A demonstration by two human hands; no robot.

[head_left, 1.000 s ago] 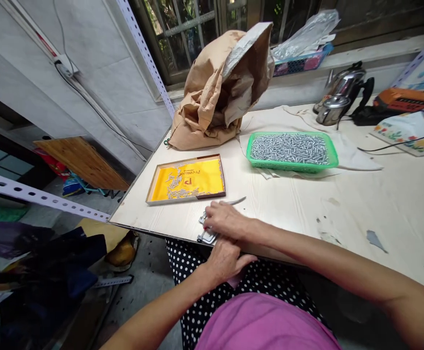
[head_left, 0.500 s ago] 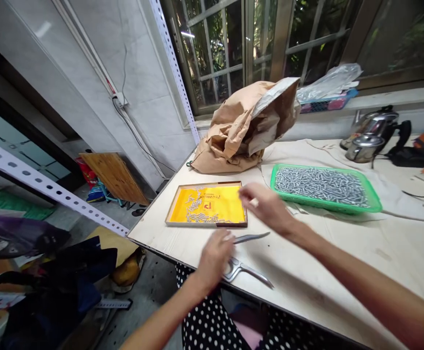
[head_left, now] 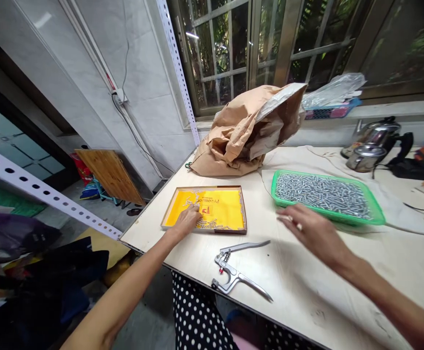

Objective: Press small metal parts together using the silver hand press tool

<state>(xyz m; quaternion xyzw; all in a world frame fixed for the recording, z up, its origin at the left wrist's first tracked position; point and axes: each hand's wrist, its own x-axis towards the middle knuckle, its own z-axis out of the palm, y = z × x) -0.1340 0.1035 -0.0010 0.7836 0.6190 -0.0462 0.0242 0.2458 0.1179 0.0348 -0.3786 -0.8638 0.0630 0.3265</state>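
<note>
My left hand (head_left: 188,218) reaches into a shallow yellow-lined box (head_left: 226,211), its fingers drawn together over the small metal pins (head_left: 212,224) inside. Whether a pin is between those fingertips is hidden. My right hand (head_left: 307,231) hovers just in front of a green tray (head_left: 378,211) heaped with similar metal pins (head_left: 321,192). Its fingers are pinched, with something pale and too small to name at the tips. Between my arms lie metal hand pliers (head_left: 237,277), handles spread, with a spring and a red part near the jaw.
Behind the box slumps a large crumpled brown paper bag (head_left: 237,131). A metal kettle (head_left: 376,129) and a small metal pot (head_left: 365,158) stand at the back right. A blue basket (head_left: 334,109) with clear plastic rests on the sill. The table's edge runs along the left.
My left hand has left the pliers and moved up and left into the yellow-lined box. My right hand has shifted right and down from the box to the green tray's front.
</note>
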